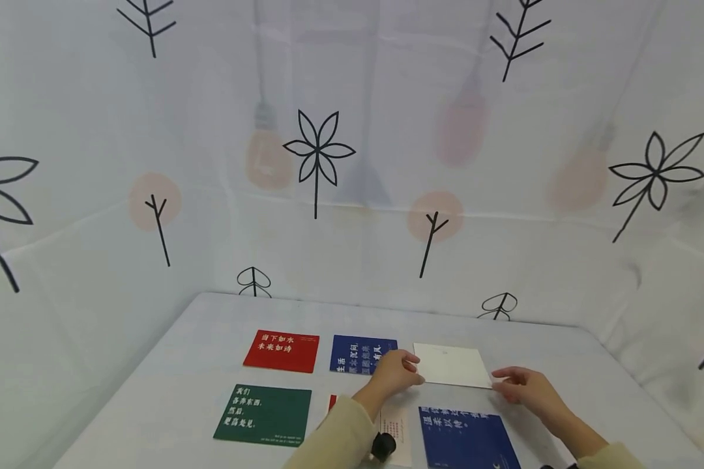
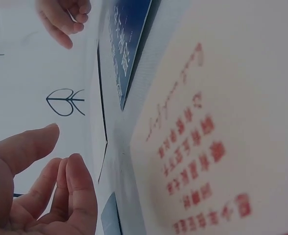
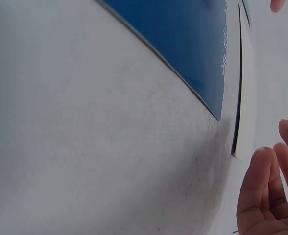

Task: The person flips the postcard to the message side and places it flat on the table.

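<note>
A blank cream card [image 1: 453, 365] lies flat on the table at the back right, between the two hands. Its left edge is beside my left hand [image 1: 394, 374], whose thumb and fingers are apart in the left wrist view with nothing between them. At the card's lower right corner is my right hand [image 1: 525, 387]. Its fingers [image 3: 259, 181] are loosely bent and hold nothing in the right wrist view. Whether fingertips touch the card's edges I cannot tell. A blue card with white writing [image 1: 347, 355] lies left of the left hand, partly hidden by it.
A red card [image 1: 281, 352] and a green card [image 1: 264, 415] lie on the left. Under the left forearm is a cream card with red print [image 2: 222, 127], partly covered. A larger blue card [image 1: 468, 440] lies at the front. Patterned white cloth [image 1: 352, 247] hangs behind the table.
</note>
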A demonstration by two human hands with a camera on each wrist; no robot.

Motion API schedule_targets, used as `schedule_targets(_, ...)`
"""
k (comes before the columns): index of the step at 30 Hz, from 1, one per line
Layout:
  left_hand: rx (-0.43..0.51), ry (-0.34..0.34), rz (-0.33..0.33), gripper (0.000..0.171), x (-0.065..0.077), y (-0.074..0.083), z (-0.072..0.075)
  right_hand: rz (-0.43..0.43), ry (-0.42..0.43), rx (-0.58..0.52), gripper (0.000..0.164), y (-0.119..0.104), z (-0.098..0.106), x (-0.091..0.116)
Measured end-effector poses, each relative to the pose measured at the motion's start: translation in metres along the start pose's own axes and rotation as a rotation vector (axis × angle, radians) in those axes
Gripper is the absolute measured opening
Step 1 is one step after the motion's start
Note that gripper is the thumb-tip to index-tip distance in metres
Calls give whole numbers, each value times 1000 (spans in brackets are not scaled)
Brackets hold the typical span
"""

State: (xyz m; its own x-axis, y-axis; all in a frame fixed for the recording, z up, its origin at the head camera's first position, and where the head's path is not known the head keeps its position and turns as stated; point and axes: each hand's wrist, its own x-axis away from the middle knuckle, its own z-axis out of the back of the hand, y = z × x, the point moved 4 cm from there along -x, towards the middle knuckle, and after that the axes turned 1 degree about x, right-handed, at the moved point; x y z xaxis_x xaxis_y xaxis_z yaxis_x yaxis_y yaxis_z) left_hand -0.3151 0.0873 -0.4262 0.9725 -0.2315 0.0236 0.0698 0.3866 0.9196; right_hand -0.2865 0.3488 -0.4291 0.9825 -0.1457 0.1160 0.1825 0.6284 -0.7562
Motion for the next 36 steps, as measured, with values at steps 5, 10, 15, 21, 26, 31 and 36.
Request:
schedule_targets(5, 17, -2, 3, 27, 7, -2, 0, 37, 2, -8, 42, 0, -2, 5)
schedule_targets(10, 32, -13, -12, 27, 13, 0, -1, 23, 9, 5, 44, -2, 0, 11)
schedule_targets(15, 49, -36, -29, 28, 18, 0, -4, -5, 9, 21, 44, -2, 1, 16)
schedule_targets(21, 41, -72, -25, 29, 22, -2, -6, -15, -6, 23, 46, -3, 2, 24)
schedule_targets(26, 22, -72, -21, 30, 26, -2, -6, -34, -5, 23, 46, -2, 1, 29)
schedule_targets(31, -19, -74, -21, 32, 32, -1, -7, -28, -21, 24, 46, 0, -2, 34)
schedule_targets(36, -50, -97, -13, 35, 36, -2, -8, -57, -51, 7, 48, 4, -7, 38)
